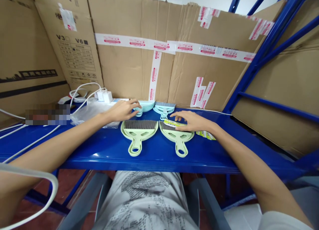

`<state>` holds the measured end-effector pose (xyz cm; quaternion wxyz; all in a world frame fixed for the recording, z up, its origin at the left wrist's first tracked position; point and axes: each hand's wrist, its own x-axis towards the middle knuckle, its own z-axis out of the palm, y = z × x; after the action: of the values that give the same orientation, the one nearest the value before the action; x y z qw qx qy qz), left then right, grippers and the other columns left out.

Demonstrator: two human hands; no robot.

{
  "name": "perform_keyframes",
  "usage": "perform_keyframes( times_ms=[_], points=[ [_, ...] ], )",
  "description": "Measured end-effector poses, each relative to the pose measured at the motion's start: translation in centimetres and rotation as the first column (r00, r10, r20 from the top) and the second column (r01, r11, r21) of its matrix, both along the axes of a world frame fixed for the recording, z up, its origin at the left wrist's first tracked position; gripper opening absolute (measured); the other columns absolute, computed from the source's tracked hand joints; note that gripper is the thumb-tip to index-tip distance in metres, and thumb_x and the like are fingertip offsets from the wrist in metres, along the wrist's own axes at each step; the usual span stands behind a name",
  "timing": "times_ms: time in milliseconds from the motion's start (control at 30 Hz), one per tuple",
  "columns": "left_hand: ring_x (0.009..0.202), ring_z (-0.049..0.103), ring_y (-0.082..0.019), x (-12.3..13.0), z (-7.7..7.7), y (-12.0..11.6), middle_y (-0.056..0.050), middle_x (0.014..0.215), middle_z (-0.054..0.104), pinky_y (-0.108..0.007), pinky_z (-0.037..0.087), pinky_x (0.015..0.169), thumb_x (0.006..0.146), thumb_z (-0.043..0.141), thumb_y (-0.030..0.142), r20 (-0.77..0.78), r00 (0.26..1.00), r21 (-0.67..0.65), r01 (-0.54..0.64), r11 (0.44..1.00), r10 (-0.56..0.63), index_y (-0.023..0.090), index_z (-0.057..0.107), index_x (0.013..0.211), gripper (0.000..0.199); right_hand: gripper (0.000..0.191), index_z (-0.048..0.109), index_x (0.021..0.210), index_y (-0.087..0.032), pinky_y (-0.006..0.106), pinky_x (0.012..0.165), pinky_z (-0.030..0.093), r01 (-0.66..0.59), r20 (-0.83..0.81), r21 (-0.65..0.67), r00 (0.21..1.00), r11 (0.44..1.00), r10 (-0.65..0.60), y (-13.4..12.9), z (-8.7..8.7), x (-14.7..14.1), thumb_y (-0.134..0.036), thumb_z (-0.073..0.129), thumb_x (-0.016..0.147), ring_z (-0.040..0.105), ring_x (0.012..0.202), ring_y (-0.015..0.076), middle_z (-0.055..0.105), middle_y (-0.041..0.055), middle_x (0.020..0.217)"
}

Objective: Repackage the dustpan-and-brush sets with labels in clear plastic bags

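Two pale green dustpans, the left dustpan [136, 133] and the right dustpan [174, 136], lie side by side, handles toward me. Each has a grey-bristled brush [139, 124] nested in it. My right hand [191, 120] is over the right set, thumb and fingers pinching a yellow-green and white label [173, 123]. My left hand [123, 110] is at the handle end of stacked light blue dustpans [147, 106], fingers curved and apart; whether they touch it I cannot tell. A light blue brush [164, 108] lies beside the stack. More printed labels [205, 135] are right of my right hand.
Clear plastic bags [87, 113] lie left of the blue stack. White chargers [107, 96] and cables [84, 85] are at the back left. Cardboard [129, 67] walls the back of the blue table [99, 158]. Blue metal posts [264, 54] stand at right.
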<state>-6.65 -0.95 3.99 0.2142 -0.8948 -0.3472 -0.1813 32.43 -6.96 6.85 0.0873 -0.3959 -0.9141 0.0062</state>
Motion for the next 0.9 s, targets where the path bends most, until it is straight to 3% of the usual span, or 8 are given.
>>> perform_keyframes(
  times_ms=[200,433,633,900],
  points=[
    [0.081,0.073,-0.021,0.08,0.12,-0.16,-0.011,0.128,0.072,-0.033,0.052,0.073,0.107,0.042,0.044,0.007,1.0,-0.013,0.002,1.0,-0.002,0.021,0.072,0.126,0.042,0.064,0.059,0.15,-0.025,0.04,0.095,0.053,0.027,0.047,-0.049,0.999,0.998,-0.024,-0.01,-0.23,0.01,-0.037,0.072,0.089,0.072,0.107,0.0295,0.077,0.009,0.122],
    [0.081,0.073,-0.021,0.14,0.06,-0.14,-0.011,0.128,0.072,-0.033,0.051,0.071,0.107,0.042,0.044,0.013,1.0,-0.022,0.009,1.0,-0.008,0.021,0.072,0.125,0.042,0.068,0.059,0.15,-0.024,0.036,0.093,0.056,-0.049,-0.017,-0.079,0.999,0.996,0.048,-0.17,-0.37,-0.41,-0.023,0.07,0.083,0.074,0.106,0.0267,0.078,0.0083,0.119],
    [0.077,0.072,-0.022,0.13,-0.26,0.08,-0.012,0.128,0.072,-0.035,0.053,0.071,0.108,0.04,0.044,0.005,1.0,-0.004,0.019,1.0,-0.019,0.019,0.073,0.124,0.044,0.061,0.061,0.149,-0.02,0.035,0.091,0.058,-0.055,-0.064,-0.112,0.997,0.992,0.048,0.07,-0.63,-0.11,-0.028,0.07,0.088,0.074,0.109,0.0253,0.076,0.0109,0.123],
    [0.078,0.072,-0.02,0.14,-0.1,-0.01,-0.011,0.127,0.072,-0.033,0.052,0.071,0.108,0.04,0.044,0.026,0.999,-0.025,0.025,0.999,-0.025,0.021,0.073,0.124,0.043,0.062,0.061,0.15,-0.024,0.036,0.088,0.06,-0.085,-0.106,-0.126,0.992,0.988,0.072,0.32,-0.43,0.1,-0.039,0.074,0.091,0.074,0.107,0.0253,0.077,0.0108,0.124]
  ],
)
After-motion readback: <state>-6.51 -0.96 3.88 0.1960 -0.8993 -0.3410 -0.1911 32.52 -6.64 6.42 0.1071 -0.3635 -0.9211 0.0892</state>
